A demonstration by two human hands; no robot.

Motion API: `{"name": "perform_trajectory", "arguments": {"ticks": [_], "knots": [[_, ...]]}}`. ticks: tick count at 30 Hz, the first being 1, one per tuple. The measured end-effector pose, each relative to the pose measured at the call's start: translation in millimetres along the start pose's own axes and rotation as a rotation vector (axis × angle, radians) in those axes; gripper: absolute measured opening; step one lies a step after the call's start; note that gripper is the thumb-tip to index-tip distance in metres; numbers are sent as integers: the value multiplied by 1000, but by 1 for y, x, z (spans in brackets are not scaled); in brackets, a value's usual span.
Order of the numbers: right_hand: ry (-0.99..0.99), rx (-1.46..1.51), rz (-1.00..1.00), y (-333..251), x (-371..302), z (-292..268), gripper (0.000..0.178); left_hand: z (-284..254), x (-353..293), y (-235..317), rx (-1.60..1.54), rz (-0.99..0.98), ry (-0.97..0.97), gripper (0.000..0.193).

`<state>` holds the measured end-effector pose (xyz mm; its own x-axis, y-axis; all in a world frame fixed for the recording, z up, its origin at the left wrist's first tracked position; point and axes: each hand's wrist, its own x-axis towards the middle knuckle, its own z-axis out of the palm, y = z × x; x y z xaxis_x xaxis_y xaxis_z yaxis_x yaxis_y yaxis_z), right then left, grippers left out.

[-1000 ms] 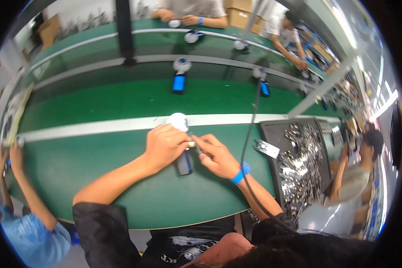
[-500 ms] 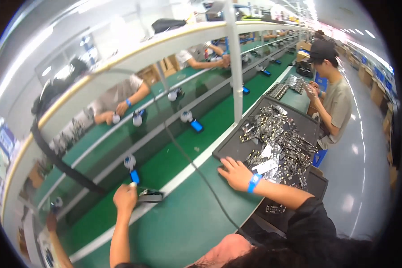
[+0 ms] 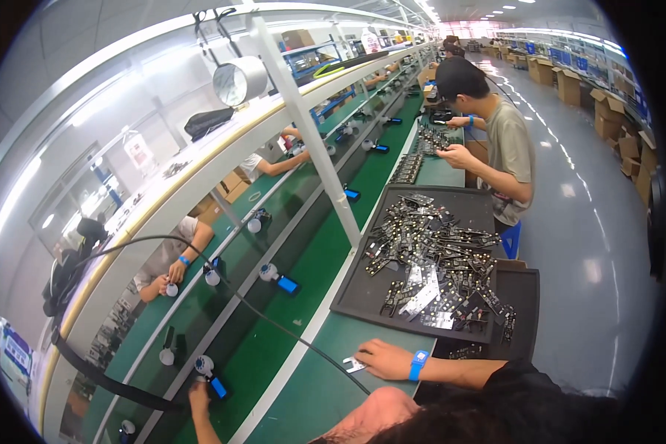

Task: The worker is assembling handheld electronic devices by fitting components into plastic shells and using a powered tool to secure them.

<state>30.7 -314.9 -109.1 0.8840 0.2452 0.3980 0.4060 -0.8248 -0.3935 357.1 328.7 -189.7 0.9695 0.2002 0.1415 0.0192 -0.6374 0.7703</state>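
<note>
My right hand (image 3: 385, 360), a blue band at its wrist, rests low over the green tabletop. A small pale flat part (image 3: 354, 365) with cut-outs sticks out from its fingertips. On the lower left my left hand (image 3: 199, 399) reaches over the green belt. It is smeared by motion, so its grip does not show. Right beside it is a round white-and-grey device (image 3: 204, 364) with a blue rectangular piece (image 3: 218, 387). A dark tray (image 3: 362, 292) beyond my right hand carries a heap of small black circuit-board parts (image 3: 440, 255).
A black cable (image 3: 274, 323) hangs across the tabletop and belt. A white post (image 3: 307, 133) rises at the bench edge. More devices, one with a blue piece (image 3: 287, 284), sit along the belt. Co-workers work opposite and at the far right, near a person in a cap (image 3: 462, 81).
My view has turned, and the tray appears lower. My right hand has left the tray edge and has the pale part at its fingers. My left hand is now beside the round device.
</note>
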Motion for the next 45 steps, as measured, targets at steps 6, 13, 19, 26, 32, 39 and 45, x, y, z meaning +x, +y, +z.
{"name": "perform_trajectory", "arguments": {"ticks": [6,13,19,26,32,39,45], "knots": [[118,-77,-24,-4,-11,4,44,79,-63,96,114,124,122,34],[23,-19,11,5,-10,10,45,129,-147,130,-240,115,-139,38],[115,542,77,-12,3,13,42,141,-260,223,-48,253,-179,31],[59,991,216,-49,55,43,44,128,-281,272,-141,542,-93,13],[47,1065,279,-58,81,53,46,119,-273,297,-284,513,-323,14],[-29,970,251,-62,76,53,48,116,-273,284,-328,762,-278,15],[-93,897,273,-75,71,44,49,112,-284,278,-379,625,-315,17]]}}
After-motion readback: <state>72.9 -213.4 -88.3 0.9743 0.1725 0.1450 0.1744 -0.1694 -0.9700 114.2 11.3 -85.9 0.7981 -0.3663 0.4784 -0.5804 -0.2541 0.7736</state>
